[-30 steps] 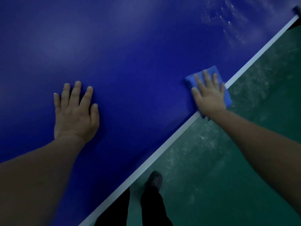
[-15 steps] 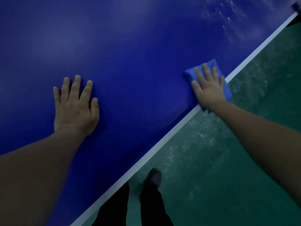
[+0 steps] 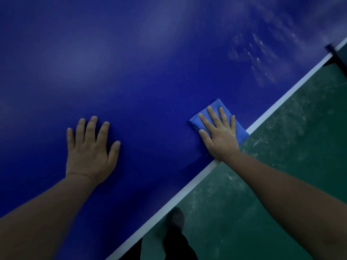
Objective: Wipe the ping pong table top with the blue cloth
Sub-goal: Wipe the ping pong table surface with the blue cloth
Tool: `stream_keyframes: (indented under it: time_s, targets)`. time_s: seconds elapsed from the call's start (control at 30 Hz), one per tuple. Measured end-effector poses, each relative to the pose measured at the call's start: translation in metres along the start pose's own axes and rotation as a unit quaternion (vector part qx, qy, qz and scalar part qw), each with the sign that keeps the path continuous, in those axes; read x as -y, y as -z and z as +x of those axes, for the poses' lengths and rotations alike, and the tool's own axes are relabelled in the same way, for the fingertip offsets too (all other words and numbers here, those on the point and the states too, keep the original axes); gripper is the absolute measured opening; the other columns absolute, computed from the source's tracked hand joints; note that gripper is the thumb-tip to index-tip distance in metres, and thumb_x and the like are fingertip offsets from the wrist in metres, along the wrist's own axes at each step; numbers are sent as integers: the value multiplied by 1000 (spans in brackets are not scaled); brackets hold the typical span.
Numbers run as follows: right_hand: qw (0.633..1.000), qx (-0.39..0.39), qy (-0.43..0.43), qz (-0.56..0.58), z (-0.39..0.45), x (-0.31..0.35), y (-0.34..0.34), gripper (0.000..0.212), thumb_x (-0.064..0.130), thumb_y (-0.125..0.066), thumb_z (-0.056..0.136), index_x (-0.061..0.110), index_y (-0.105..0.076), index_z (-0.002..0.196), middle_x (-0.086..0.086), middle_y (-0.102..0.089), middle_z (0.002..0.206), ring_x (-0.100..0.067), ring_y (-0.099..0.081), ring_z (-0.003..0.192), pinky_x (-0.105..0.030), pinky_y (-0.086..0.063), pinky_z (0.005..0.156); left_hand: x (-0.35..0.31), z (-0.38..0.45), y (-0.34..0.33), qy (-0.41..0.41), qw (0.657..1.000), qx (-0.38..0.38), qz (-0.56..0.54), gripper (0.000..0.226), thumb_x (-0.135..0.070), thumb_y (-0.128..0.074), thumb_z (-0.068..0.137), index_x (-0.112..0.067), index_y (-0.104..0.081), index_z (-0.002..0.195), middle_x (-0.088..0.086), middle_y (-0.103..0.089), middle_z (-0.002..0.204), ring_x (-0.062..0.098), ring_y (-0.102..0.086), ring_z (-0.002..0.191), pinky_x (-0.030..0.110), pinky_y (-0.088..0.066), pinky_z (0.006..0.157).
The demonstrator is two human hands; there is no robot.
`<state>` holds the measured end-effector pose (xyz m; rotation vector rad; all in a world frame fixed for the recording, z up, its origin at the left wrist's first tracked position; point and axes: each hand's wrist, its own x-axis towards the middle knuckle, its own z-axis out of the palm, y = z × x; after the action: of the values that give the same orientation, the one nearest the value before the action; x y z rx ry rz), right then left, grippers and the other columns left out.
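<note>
Flat right hand (image 3: 220,136) presses the folded blue cloth (image 3: 218,117) at the blue ping pong table top's (image 3: 131,62) white edge; pale smears at one o'clock remain; left hand (image 3: 90,152) rests spread.

blue cloth (image 3: 216,109): folded, flat | at white edge of table top (image 3: 150,72)

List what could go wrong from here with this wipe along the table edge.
1. The blue cloth already overhangs the white edge line under the flat right hand; a further stroke outward might drag it off onto the green floor.
2. The left hand rests bare on the table top and may leave smudges.
3. The pale streaks farther along lie beyond the cloth and could be missed.
</note>
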<state>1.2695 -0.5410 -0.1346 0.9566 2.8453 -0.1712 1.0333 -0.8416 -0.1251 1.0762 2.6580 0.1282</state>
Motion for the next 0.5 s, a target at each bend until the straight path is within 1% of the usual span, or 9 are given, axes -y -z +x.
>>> stream_keyframes:
  time_s: [0.1, 0.2, 0.27, 0.33, 0.4, 0.5]
  targets:
    - [1000, 6, -1, 1, 15, -14, 6, 58, 60, -22, 100, 39, -32, 153, 9, -17, 166, -24, -4, 155, -59, 2, 121, -21, 13, 6, 10, 1000, -9, -20, 74, -57, -19, 94, -11, -39, 149, 15, -24, 159, 32, -11, 150, 56, -4, 122]
    - [999, 4, 44, -5, 30, -27, 10, 57, 58, -25, 101, 35, -42, 150, 5, -25, 164, -29, -13, 153, -63, -6, 119, -54, 42, 7, 5, 999, -15, -40, 73, -54, -20, 93, -10, -41, 148, 15, -27, 159, 31, -15, 150, 55, -7, 122]
    - [993, 14, 113, -11, 46, -39, 14, 55, 57, -26, 102, 35, -44, 149, 3, -28, 163, -31, -15, 153, -66, -11, 117, -77, 69, 8, 11, 998, -24, -52, 72, -53, -19, 93, -11, -40, 148, 14, -25, 160, 30, -14, 150, 54, -7, 122]
    - [980, 23, 199, -19, 71, -54, 18, 52, 55, -28, 103, 37, -41, 150, 1, -29, 163, -34, -17, 152, -70, -15, 114, -99, 98, 8, 23, 997, -35, -61, 73, -53, -16, 93, -13, -37, 150, 12, -21, 162, 29, -10, 151, 52, -4, 123]
    - [954, 19, 297, -33, 105, -66, 22, 50, 53, -32, 103, 36, -44, 149, -1, -30, 162, -37, -20, 151, -72, -18, 111, -119, 128, 9, 41, 995, -53, -72, 73, -53, -15, 93, -15, -35, 151, 11, -20, 162, 28, -8, 152, 51, -1, 123]
    - [900, 8, 433, -46, 177, -72, 29, 49, 52, -36, 103, 37, -43, 149, -1, -28, 163, -38, -18, 151, -71, -15, 114, -147, 174, 11, 94, 986, -89, -101, 69, -50, -20, 94, -13, -38, 149, 13, -23, 161, 29, -11, 151, 51, -2, 123]
